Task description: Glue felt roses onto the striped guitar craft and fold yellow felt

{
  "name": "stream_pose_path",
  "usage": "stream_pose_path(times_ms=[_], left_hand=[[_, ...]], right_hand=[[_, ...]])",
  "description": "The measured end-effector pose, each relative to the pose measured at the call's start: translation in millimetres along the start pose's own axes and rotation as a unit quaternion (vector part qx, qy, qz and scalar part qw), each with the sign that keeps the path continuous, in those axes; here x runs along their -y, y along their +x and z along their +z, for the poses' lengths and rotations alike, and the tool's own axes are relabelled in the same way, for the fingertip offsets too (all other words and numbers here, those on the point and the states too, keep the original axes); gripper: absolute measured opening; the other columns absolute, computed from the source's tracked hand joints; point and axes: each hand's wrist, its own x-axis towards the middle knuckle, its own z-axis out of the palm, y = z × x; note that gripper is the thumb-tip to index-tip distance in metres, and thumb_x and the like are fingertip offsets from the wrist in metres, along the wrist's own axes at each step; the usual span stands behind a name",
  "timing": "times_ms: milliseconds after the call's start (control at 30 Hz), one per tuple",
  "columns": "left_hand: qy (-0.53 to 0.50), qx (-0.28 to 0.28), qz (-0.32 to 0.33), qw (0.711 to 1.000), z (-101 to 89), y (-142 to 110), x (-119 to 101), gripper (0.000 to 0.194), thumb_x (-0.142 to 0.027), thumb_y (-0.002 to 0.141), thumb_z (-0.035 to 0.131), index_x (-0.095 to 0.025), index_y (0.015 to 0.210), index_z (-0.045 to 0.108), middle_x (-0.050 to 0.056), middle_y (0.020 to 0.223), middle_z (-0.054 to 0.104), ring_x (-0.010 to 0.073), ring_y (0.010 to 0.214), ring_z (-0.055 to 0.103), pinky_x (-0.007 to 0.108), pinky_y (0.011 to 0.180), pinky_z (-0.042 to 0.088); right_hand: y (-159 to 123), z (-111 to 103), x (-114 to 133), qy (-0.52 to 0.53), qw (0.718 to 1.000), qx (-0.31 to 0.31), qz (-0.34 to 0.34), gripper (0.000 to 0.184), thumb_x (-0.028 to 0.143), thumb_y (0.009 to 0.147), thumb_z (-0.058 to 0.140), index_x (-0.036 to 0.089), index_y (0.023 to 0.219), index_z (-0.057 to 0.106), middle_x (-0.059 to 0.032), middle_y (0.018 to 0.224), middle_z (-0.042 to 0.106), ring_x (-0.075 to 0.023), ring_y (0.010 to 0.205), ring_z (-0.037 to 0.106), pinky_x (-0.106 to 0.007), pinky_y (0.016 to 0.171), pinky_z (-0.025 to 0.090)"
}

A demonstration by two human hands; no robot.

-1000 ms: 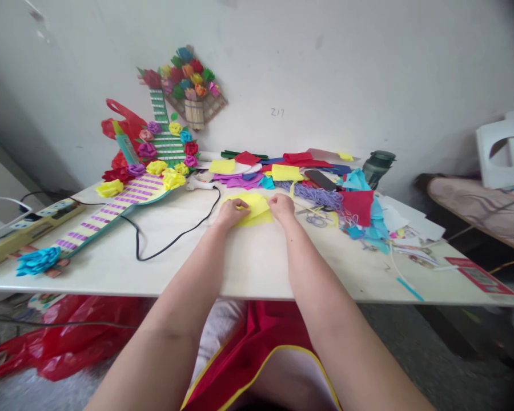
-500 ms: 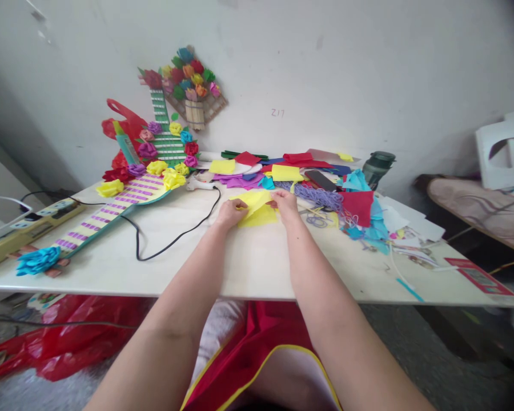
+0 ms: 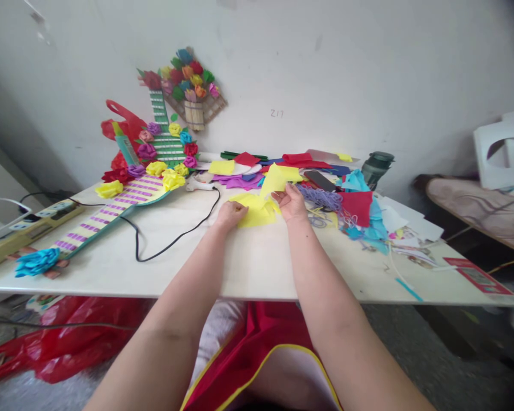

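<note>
Thin yellow crepe paper point(image 3: 256, 211) lies on the table in front of me, its edges uneven. My left hand point(image 3: 231, 215) is closed at its left edge, fingers curled over the sheet. On the other side, my right hand point(image 3: 291, 202) pinches a separate yellow paper piece point(image 3: 272, 181) by its lower part, so that it stands up and tilts over the flat paper. Behind it sits another folded yellow sheet point(image 3: 290, 173), partly overlapped from my view.
Coloured paper and a purple yarn tangle point(image 3: 325, 198) crowd the back right, near a dark bottle point(image 3: 377, 168) and a phone point(image 3: 320, 180). Leftward are a glue gun point(image 3: 200, 184), its black cord point(image 3: 177, 237), a guitar-shaped craft point(image 3: 111, 211) with paper flowers, and a power strip point(image 3: 47, 220).
My right hand has lifted a yellow piece upright, away from the left hand; earlier both hands held it stretched between them. My left hand stays at nearly the same spot.
</note>
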Motion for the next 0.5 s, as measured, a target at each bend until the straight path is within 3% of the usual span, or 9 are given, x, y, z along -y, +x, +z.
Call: stream_pose_path(times_ms=[133, 233, 300, 367, 433, 500], left_hand=[[-0.031, -0.034, 0.000, 0.999, -1.6, 0, 0, 0.031, -0.042, 0.075, 0.053, -0.019, 0.061, 0.069, 0.008, 0.075, 0.070, 0.0214, 0.078, 0.061, 0.027, 0.070, 0.043], [-0.174, -0.052, -0.037, 0.983, -3.3, 1, -1, 0.047, -0.056, 0.079, 0.045, -0.016, 0.068, 0.069, 0.010, 0.078, 0.070, 0.0205, 0.078, 0.061, 0.027, 0.071, 0.045], [-0.314, -0.023, -0.076, 0.946, -3.7, 3, -1, 0.059, -0.064, 0.079, 0.038, -0.013, 0.071, 0.067, 0.012, 0.076, 0.069, 0.0192, 0.072, 0.062, 0.027, 0.066, 0.046], [-0.448, 0.015, -0.115, 0.886, -3.5, 4, -3, 0.062, -0.068, 0.078, 0.037, -0.012, 0.078, 0.063, 0.013, 0.077, 0.068, 0.0184, 0.069, 0.064, 0.028, 0.063, 0.048], [-0.549, 0.038, -0.146, 0.822, -3.0, 4, -5, 0.057, -0.067, 0.076, 0.046, -0.013, 0.090, 0.058, 0.013, 0.081, 0.067, 0.0186, 0.070, 0.065, 0.029, 0.065, 0.050], [-0.607, 0.058, -0.151, 0.778, -2.5, 3, -7, 0.051, -0.058, 0.073, 0.059, -0.015, 0.100, 0.054, 0.012, 0.085, 0.067, 0.0193, 0.073, 0.066, 0.031, 0.069, 0.052]], right_hand=[[-5, 1, 0, -0.023, 1.000, 0.013, 0.005, 0.012, 0.029, 0.076, 0.060, 0.021, 0.072, 0.051, -0.0006, 0.075, 0.069, -0.0153, 0.075, 0.067, -0.033, 0.073, 0.056], [-8, 3, -2, -0.001, 0.999, 0.037, 0.023, 0.009, 0.025, 0.075, 0.060, 0.021, 0.070, 0.053, 0.0003, 0.077, 0.069, -0.0148, 0.076, 0.067, -0.031, 0.071, 0.057], [-9, 5, -4, 0.027, 0.997, 0.065, 0.039, 0.008, 0.021, 0.073, 0.061, 0.021, 0.071, 0.053, 0.0017, 0.075, 0.069, -0.0135, 0.072, 0.066, -0.030, 0.070, 0.057], [-10, 6, -6, 0.041, 0.994, 0.092, 0.049, 0.008, 0.019, 0.071, 0.062, 0.021, 0.071, 0.054, 0.0024, 0.074, 0.069, -0.0126, 0.069, 0.066, -0.029, 0.068, 0.057], [-12, 7, -8, 0.036, 0.991, 0.113, 0.055, 0.009, 0.019, 0.070, 0.063, 0.021, 0.071, 0.054, 0.0028, 0.073, 0.068, -0.0122, 0.068, 0.065, -0.028, 0.067, 0.057], [-13, 9, -10, 0.026, 0.990, 0.125, 0.065, 0.010, 0.020, 0.070, 0.063, 0.021, 0.070, 0.053, 0.0030, 0.072, 0.067, -0.0123, 0.067, 0.065, -0.029, 0.067, 0.057]])
